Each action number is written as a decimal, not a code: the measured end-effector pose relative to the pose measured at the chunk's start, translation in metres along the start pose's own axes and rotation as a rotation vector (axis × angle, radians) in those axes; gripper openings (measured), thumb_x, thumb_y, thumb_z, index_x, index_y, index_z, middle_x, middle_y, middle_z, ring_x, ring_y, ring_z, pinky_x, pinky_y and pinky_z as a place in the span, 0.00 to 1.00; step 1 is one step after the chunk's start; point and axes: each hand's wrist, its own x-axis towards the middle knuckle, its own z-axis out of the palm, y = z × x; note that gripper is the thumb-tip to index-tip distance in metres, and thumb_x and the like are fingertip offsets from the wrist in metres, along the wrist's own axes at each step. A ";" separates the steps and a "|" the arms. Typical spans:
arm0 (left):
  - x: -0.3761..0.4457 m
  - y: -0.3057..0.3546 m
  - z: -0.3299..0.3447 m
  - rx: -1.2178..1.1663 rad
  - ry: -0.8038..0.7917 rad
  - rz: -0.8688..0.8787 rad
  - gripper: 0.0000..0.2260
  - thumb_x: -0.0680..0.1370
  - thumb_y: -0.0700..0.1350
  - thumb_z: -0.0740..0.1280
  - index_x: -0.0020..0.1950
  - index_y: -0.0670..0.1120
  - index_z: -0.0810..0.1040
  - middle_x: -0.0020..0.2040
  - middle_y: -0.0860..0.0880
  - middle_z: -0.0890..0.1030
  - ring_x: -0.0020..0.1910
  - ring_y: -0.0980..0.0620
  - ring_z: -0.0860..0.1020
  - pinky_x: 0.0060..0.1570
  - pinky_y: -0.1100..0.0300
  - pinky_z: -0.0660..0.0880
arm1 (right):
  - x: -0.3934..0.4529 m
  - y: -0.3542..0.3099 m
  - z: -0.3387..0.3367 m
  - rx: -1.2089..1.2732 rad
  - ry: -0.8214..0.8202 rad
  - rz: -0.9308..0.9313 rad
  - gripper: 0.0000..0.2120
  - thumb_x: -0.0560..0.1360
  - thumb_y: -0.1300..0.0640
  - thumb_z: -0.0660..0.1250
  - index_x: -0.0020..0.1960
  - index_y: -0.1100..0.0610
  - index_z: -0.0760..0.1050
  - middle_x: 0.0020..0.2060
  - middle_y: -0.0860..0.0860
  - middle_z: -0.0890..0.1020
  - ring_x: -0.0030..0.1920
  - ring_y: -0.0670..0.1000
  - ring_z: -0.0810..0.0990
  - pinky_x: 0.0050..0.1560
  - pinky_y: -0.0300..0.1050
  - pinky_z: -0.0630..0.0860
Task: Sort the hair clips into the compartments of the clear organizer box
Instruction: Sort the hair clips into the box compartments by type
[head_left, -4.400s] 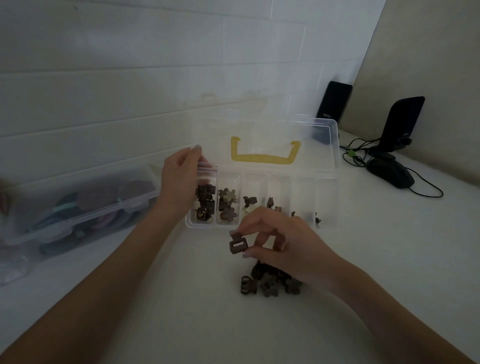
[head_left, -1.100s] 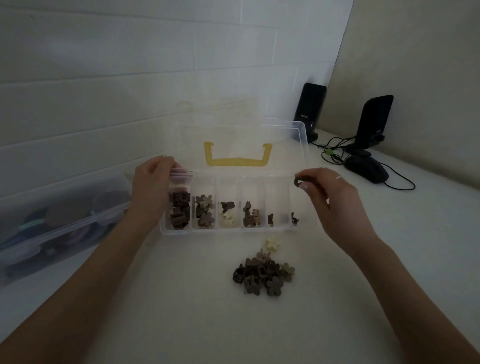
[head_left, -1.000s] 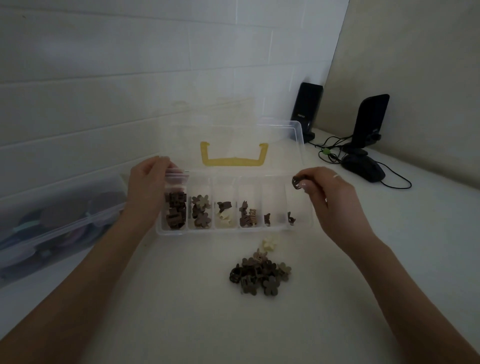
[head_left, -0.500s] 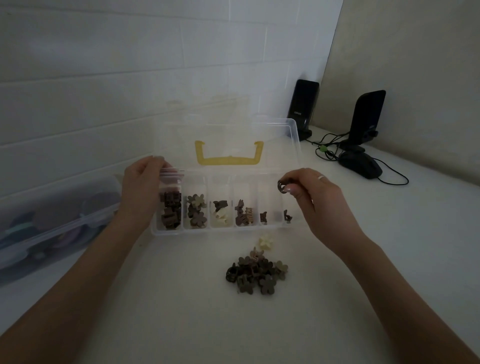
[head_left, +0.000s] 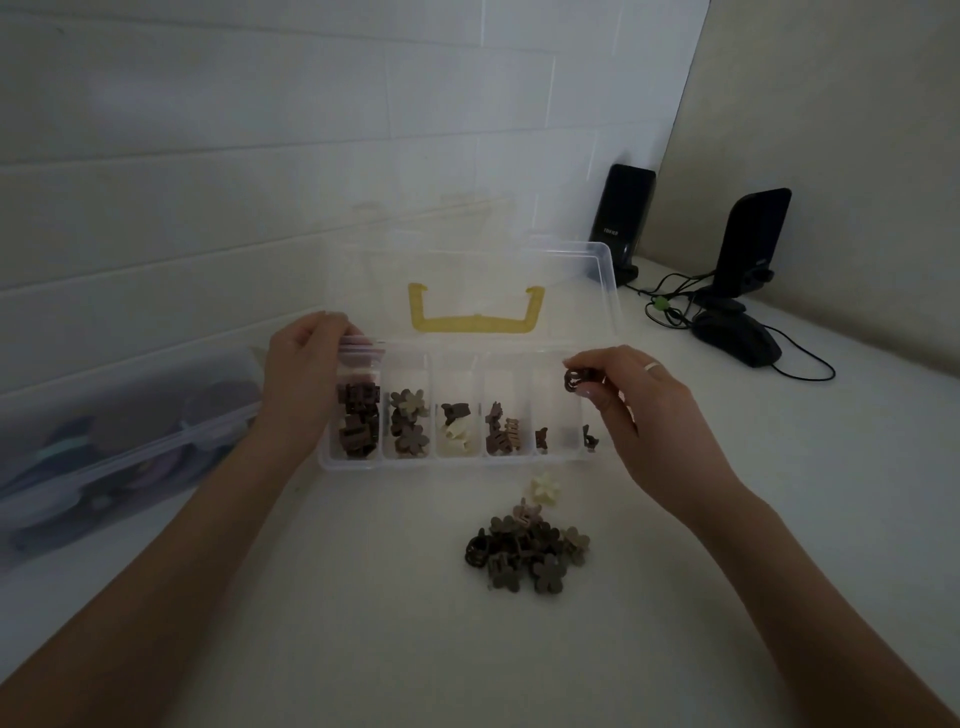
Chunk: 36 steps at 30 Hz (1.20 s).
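**Dark ring clip pinched above the organizer's right end**

The right hand has its grip closed on a small dark clip, a glossy ring-like piece pinched between thumb and fingertips, with a pale band on one finger. The clip hangs above the right end of the clear organizer box, over its last compartments; which of the two it is over cannot be told.

The left hand has its grip curled round the box's left back corner, fingers folded over the rim beside the first compartment.

The box is thin see-through plastic with six narrow compartments in a row. From the left they hold blocky dark brown clips, brown flower-shaped clips, a dark clip with cream ones, mauve and tan clips, one small brown clip, and one small dark clip. Its open lid stands up behind, with a yellow squared handle showing through it.

On the pale matte bench, near the box's front, a cream flower clip lies by a heap of unsorted clips, mostly brown flowers and rings.

At left is a frosted storage container with blurred round shapes inside. At right stand two black speakers, one with small white lettering too tiny to read, and tangled black cables.
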 end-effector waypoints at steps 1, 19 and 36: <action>0.000 0.000 0.000 -0.001 -0.002 0.000 0.14 0.77 0.37 0.58 0.32 0.43 0.74 0.24 0.56 0.77 0.25 0.66 0.74 0.26 0.76 0.67 | 0.000 0.000 0.000 -0.006 0.004 -0.008 0.08 0.78 0.60 0.62 0.55 0.58 0.76 0.46 0.50 0.80 0.47 0.43 0.73 0.50 0.24 0.65; 0.002 -0.004 -0.003 -0.010 -0.010 -0.036 0.15 0.77 0.40 0.59 0.30 0.46 0.74 0.25 0.57 0.77 0.28 0.64 0.75 0.34 0.65 0.74 | -0.002 -0.010 0.000 0.021 0.020 0.016 0.07 0.74 0.52 0.65 0.49 0.55 0.76 0.39 0.43 0.76 0.42 0.42 0.71 0.43 0.24 0.66; -0.002 0.000 -0.003 0.029 0.005 0.113 0.14 0.76 0.36 0.59 0.31 0.45 0.73 0.22 0.61 0.76 0.26 0.66 0.73 0.29 0.76 0.67 | 0.002 -0.003 -0.009 -0.012 0.168 -0.100 0.10 0.76 0.57 0.63 0.54 0.58 0.79 0.47 0.50 0.78 0.46 0.45 0.73 0.48 0.42 0.74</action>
